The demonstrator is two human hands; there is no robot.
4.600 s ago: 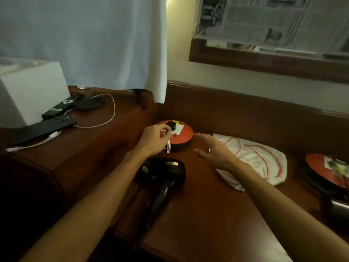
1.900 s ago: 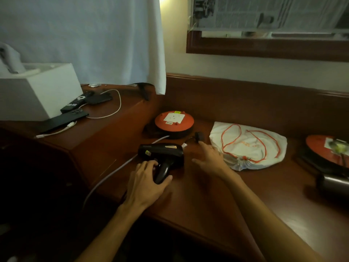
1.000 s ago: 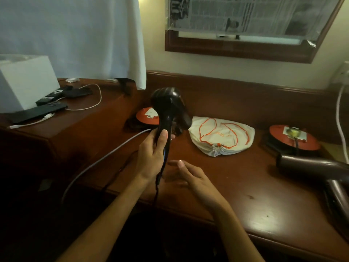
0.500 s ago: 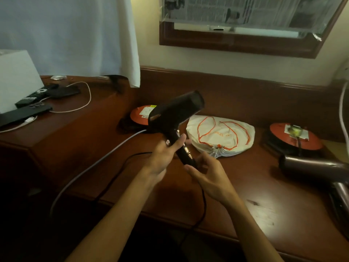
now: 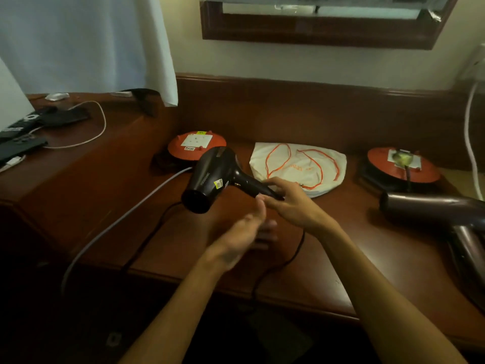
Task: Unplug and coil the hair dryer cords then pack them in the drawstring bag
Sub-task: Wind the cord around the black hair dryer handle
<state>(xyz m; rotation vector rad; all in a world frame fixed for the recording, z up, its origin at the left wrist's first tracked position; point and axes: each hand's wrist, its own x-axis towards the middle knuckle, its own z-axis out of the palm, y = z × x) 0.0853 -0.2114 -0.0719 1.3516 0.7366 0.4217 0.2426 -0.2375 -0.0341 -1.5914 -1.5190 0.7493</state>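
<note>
Dim room, dark wood bench point(image 5: 393, 264) under a framed mirror. Far left: phone point(image 5: 19, 147) and remote. Orange cord reel point(image 5: 196, 148), socket empty. Black hair dryer point(image 5: 210, 179) held above the bench, nozzle toward near left; its black cord point(image 5: 147, 240) trails over the near edge. Left hand point(image 5: 241, 235) open-palmed, holding nothing. Right hand point(image 5: 291, 203) grip closed round the handle. Drawstring bag point(image 5: 298, 168) flat just behind. Second reel point(image 5: 401, 168) and brown dryer point(image 5: 433, 208) right
</note>
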